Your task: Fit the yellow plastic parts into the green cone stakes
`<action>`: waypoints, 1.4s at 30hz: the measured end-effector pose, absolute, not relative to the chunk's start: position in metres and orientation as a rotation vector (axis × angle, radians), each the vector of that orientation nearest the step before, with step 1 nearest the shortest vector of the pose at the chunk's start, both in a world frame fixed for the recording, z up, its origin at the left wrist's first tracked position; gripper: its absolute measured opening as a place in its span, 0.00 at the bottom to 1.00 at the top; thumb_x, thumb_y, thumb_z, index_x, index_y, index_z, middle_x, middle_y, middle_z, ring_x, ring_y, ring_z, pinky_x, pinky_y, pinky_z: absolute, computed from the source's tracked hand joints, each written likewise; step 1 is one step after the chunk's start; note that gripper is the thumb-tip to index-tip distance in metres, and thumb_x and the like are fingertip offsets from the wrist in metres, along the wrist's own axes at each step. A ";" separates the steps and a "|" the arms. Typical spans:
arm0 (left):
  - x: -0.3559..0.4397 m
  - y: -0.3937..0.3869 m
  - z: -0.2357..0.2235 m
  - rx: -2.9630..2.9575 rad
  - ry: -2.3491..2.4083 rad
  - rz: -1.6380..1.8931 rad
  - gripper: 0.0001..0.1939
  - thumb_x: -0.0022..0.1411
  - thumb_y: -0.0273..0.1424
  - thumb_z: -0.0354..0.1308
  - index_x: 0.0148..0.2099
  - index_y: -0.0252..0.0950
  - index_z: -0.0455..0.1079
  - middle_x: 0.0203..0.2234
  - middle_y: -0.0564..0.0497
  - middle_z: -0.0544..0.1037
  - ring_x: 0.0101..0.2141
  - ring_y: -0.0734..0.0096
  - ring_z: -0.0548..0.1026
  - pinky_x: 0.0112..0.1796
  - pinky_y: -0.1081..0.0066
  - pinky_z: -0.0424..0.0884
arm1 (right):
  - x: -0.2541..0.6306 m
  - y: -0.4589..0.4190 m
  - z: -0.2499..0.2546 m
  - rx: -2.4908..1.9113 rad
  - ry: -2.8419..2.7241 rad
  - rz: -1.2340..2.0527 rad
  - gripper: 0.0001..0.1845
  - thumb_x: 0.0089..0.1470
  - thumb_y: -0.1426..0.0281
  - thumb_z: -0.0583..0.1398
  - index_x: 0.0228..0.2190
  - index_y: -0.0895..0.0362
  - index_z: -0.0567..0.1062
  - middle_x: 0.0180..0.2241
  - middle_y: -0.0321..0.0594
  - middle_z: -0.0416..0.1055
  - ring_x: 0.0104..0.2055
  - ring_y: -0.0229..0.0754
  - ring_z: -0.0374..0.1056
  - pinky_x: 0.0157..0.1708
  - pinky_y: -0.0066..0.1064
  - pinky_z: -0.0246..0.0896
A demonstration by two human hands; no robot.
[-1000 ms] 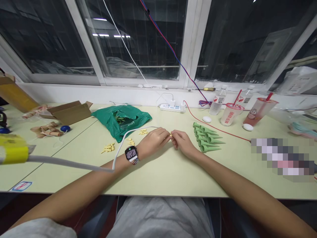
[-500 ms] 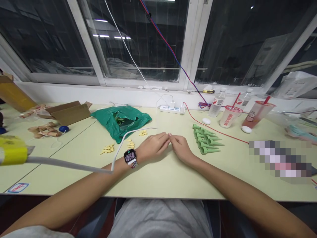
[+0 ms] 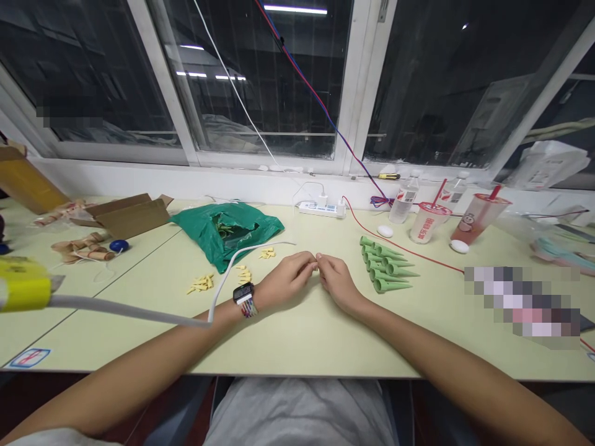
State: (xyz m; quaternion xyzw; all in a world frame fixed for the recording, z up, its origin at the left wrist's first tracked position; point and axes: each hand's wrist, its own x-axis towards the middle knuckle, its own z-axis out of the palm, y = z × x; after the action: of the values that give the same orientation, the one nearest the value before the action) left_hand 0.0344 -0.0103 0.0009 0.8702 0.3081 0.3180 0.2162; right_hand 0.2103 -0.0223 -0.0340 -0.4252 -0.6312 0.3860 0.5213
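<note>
My left hand [image 3: 289, 275], a watch [image 3: 244, 292] on its wrist, and my right hand [image 3: 339, 282] meet at the fingertips above the table. Both are closed in a pinch. A small yellow piece showed between them a second ago; the fingers now hide it. Close to my left wrist lie three loose groups of small pale-yellow pieces, one a pile [image 3: 201, 284], another a cluster [image 3: 244, 274], the third a little heap [image 3: 268, 253]. Right of my right hand, several green cones [image 3: 387, 267] lie in rows, their wide open ends toward the left.
A torn green plastic bag [image 3: 223, 232] holds more green items. A white cable [image 3: 211, 303] crosses over my left forearm. Behind are a power strip [image 3: 321, 209] and a red wire [image 3: 409, 253]. Drink cups [image 3: 428, 224] stand right; a cardboard box [image 3: 130, 215] and wooden toys [image 3: 88, 248] lie left.
The yellow piece at my fingertips has gone out of sight as the fingers closed over it. My left wrist has rolled slightly. The view has tilted up a little.
</note>
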 end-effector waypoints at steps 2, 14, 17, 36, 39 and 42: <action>0.038 -0.013 0.001 2.222 0.838 0.877 0.19 0.79 0.41 0.47 0.35 0.38 0.64 0.27 0.54 0.72 0.29 0.70 0.70 0.36 0.68 0.65 | 0.210 -0.026 -0.031 -1.003 -1.526 0.840 0.28 0.70 0.47 0.51 0.25 0.52 0.61 0.21 0.31 0.56 0.25 0.38 0.53 0.27 0.32 0.50; 0.052 -0.014 -0.001 1.379 0.706 0.826 0.21 0.67 0.44 0.63 0.30 0.35 0.65 0.21 0.57 0.64 0.20 0.77 0.65 0.25 0.73 0.58 | 0.216 -0.023 -0.033 -1.003 -1.709 0.555 0.31 0.74 0.50 0.46 0.24 0.53 0.68 0.22 0.37 0.67 0.26 0.42 0.63 0.31 0.34 0.57; 0.054 -0.016 0.002 1.173 0.701 0.804 0.16 0.65 0.36 0.63 0.28 0.34 0.66 0.22 0.55 0.64 0.21 0.78 0.65 0.24 0.76 0.59 | 0.219 -0.019 -0.033 -1.002 -1.821 0.369 0.28 0.75 0.56 0.44 0.25 0.52 0.65 0.24 0.38 0.68 0.27 0.41 0.63 0.32 0.35 0.57; 0.035 -0.016 0.000 2.452 0.905 0.959 0.13 0.76 0.39 0.52 0.41 0.38 0.71 0.34 0.51 0.73 0.33 0.67 0.69 0.37 0.67 0.61 | 0.213 -0.017 -0.040 -1.034 -1.510 1.002 0.31 0.66 0.41 0.53 0.23 0.52 0.61 0.19 0.29 0.52 0.22 0.37 0.50 0.23 0.31 0.47; 0.035 -0.014 0.002 2.400 0.863 0.942 0.18 0.78 0.40 0.50 0.35 0.38 0.68 0.30 0.52 0.70 0.32 0.67 0.68 0.36 0.67 0.61 | 0.211 -0.020 -0.040 -1.002 -1.487 0.982 0.31 0.65 0.41 0.54 0.23 0.52 0.61 0.19 0.29 0.52 0.23 0.37 0.49 0.23 0.31 0.47; 0.037 -0.016 0.006 2.330 0.827 0.920 0.19 0.78 0.39 0.49 0.33 0.37 0.67 0.28 0.52 0.69 0.31 0.67 0.67 0.36 0.67 0.61 | 0.210 -0.023 -0.037 -0.969 -1.481 0.959 0.31 0.66 0.42 0.54 0.23 0.52 0.60 0.21 0.30 0.52 0.24 0.37 0.49 0.24 0.31 0.47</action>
State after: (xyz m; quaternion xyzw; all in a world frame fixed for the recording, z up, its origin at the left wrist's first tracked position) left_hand 0.0369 -0.0156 0.0056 0.8553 0.3035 0.3379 0.2493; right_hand 0.2096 -0.0231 -0.0373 -0.4067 -0.6218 0.4027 0.5346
